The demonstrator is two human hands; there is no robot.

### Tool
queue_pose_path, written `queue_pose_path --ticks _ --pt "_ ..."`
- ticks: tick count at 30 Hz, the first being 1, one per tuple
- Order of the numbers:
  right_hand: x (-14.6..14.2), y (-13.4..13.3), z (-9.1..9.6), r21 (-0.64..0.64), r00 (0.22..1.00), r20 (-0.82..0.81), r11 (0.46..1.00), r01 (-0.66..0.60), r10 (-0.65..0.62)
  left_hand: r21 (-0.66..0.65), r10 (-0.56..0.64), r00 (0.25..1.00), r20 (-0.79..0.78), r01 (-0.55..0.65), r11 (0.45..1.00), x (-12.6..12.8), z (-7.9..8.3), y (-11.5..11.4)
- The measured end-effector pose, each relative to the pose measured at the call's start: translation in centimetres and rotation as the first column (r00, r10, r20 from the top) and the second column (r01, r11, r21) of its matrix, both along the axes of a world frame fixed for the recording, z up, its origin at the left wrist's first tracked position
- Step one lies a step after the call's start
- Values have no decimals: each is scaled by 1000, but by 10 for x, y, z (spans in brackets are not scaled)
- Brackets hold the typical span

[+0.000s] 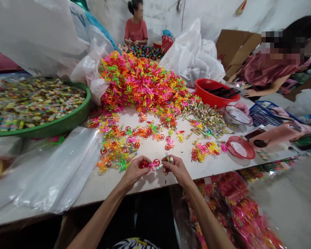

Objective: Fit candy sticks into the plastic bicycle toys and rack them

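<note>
Two-handed, works close above the near edge of a white table (147, 148). With the left hand (135, 169), pinches a pink plastic toy (152, 165) with red wheels between thumb and curled fingers. With the right hand (178, 169), pinches small multicoloured tubes (168, 157) between thumb and fingertips, with one clear end pointing at the toy; cannot tell of any join between the two. Holds the toy in the gap between both hands, in front of scattered toys (120, 152) to the left and a smaller cluster (203, 150) to the right. Beyond, a tall heap (145, 83) of pink, orange, yellow and green pieces, with loose tubes (209, 117) spread along its right side. At far left, a green tub (54, 125) full of small pieces; nearer, flat clear bags (69, 166). To the right, a red basin (204, 92) with dark pieces inside, a red basket (232, 153) with white paper inside, and a blue crate (264, 114). Behind the heap, a person in a red shirt (136, 29); at right, another person in a dark pink top (261, 72), near a cardboard box (234, 45). On the floor, packed bags (246, 214) of bright pieces.
</note>
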State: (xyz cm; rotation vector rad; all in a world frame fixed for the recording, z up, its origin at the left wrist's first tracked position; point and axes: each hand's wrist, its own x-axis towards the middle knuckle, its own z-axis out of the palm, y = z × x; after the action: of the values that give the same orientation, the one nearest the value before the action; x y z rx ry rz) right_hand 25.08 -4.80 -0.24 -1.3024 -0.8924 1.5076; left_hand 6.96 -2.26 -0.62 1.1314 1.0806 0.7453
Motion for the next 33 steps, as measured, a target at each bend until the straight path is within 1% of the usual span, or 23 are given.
queue_pose_path --ticks 3,5,6,8,11,14,17,21,23,25,29,31,33 --pt "0 -3 3 4 991 -100 996 94 -93 -22 -54 998 -43 53 998 1 2 -1" --pt "0 -3 4 32 986 -86 989 143 -140 -44 -72 997 -33 71 997 4 3 0" --pt "0 -3 4 38 989 -68 990 137 -134 -62 -74 997 -2 73 995 6 3 0" --pt "1 -3 2 19 996 -56 997 74 -73 -112 -37 994 100 48 993 7 3 0" --pt "4 -6 -4 -26 993 -119 1000 -15 12 -207 44 968 247 8 978 6 0 -1" --pt "8 -10 -9 -49 982 -184 998 -51 41 -267 81 945 318 8 964 4 -3 -3" --pt "10 -10 -11 -64 972 -227 996 -69 53 -289 69 936 346 37 957 2 -4 -5" --pt "10 -10 -11 -40 969 -233 995 -94 82 -310 -16 934 357 135 941 -2 -3 -3" --pt "10 -10 -9 -14 975 -206 996 -93 88 -307 -32 939 343 145 941 -3 -3 -2" --pt "6 -11 -7 12 985 -152 997 -81 82 -280 -24 953 304 114 953 -3 -4 -1" --pt "-9 -14 -5 61 1000 15 998 -21 20 -163 11 992 124 9 987 -3 -7 2" --pt "-17 -14 -5 71 999 48 997 -5 1 -112 -37 998 40 42 993 -8 -5 6" --pt "-19 -13 -8 58 998 19 996 -66 65 -42 -144 986 -79 141 989 -20 0 12"
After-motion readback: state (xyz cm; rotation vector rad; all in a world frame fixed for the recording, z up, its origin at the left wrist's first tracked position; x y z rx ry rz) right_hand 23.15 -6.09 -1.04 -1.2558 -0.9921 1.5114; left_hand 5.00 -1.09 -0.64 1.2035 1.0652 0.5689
